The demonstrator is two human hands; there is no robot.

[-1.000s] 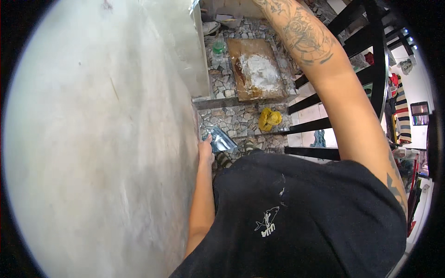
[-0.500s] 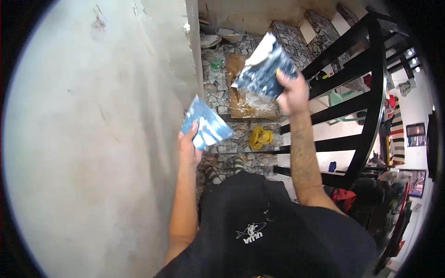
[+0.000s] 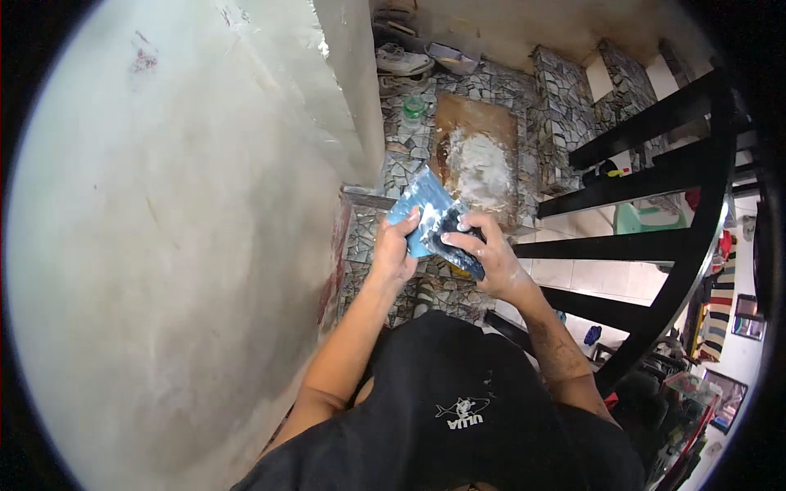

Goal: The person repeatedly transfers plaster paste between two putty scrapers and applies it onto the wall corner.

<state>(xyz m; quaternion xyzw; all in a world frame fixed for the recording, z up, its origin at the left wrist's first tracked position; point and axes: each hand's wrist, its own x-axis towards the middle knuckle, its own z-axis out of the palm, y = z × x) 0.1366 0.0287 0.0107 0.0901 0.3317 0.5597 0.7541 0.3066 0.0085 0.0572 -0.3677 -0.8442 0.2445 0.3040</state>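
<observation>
Before my body, my left hand is closed on a flat blue putty scraper, its thumb pressed on the face. My right hand grips a dark flat putty scraper, with white smears on both the fingers and the tool. The two scrapers meet and overlap, and I cannot tell exactly where their edges touch. Beyond them a brown board lies on the stone-patterned landing, bearing a spread of white putty.
A grey wall rises close on my left. A black stair railing curves along my right. Shoes and a green-topped container stand past the wall corner. Stone-patterned steps climb at the far right.
Both hands have come together from apart: the right moved down and nearer, the left moved right. The scrapers now overlap. The view has shifted, showing more of the putty on the board.
</observation>
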